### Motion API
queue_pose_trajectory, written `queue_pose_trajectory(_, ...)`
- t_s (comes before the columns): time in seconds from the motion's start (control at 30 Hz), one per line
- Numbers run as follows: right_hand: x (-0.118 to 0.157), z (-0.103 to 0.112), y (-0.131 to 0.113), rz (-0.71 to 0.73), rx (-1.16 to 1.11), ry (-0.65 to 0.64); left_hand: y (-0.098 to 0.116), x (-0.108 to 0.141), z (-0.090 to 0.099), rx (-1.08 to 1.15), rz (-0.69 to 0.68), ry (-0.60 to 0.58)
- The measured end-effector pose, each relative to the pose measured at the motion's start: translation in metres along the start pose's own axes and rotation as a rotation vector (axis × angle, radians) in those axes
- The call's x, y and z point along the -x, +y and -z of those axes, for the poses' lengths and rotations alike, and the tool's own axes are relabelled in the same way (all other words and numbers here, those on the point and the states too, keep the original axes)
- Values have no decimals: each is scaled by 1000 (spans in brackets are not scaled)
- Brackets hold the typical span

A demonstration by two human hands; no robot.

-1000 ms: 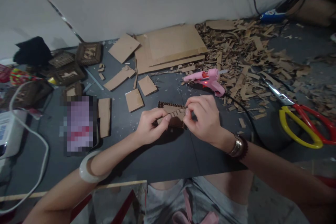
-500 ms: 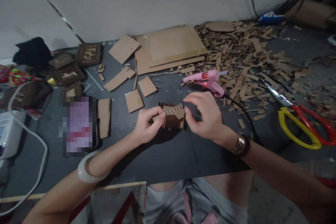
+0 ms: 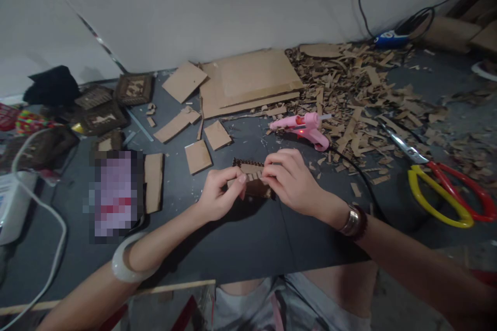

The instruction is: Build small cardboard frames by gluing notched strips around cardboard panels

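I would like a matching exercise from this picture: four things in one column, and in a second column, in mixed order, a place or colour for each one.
Things:
1. glue gun
2. scissors
3. white bangle
4. metal bracelet

Places and colours:
A. on the right wrist
B. on the left forearm
C. pink, with a red light on
D. red and yellow handles

Right pairs: 1-C, 2-D, 3-B, 4-A
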State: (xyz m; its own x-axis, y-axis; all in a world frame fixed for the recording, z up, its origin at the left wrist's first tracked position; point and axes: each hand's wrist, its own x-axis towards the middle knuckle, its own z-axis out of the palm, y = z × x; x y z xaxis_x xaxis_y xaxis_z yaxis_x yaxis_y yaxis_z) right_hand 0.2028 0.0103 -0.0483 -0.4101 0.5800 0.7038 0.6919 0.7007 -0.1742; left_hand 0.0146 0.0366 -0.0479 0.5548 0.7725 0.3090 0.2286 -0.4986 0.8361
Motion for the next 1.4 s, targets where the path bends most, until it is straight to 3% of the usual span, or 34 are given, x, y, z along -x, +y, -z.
queue_pose_trajectory(0.17, 0, -2, -1, -88, -145, 28, 1, 1, -1, 20, 10, -23)
queue_pose_trajectory(0.33, 0, 0, 6, -264, -221, 207, -1, 2, 1, 55, 42, 21)
queue_pose_trajectory(0.43, -1, 3, 9, -278, -223, 262, -2, 2, 1, 33, 27, 24)
queue_pose_trajectory(0.67, -1, 1, 1, -186, -317, 54, 1, -1, 0, -19, -80, 15)
queue_pose_trajectory(0.87, 2, -3, -10, -305, -497, -59, 0, -1, -2, 13, -14, 29)
queue_pose_trajectory(1.03, 5, -3, -14, -393, -575, -12, 1, -1, -5, 61, 59, -23)
queue_pose_trajectory(1.4, 2, -5, -12, -279, -442, 42, -1, -2, -4, 65, 79, 16)
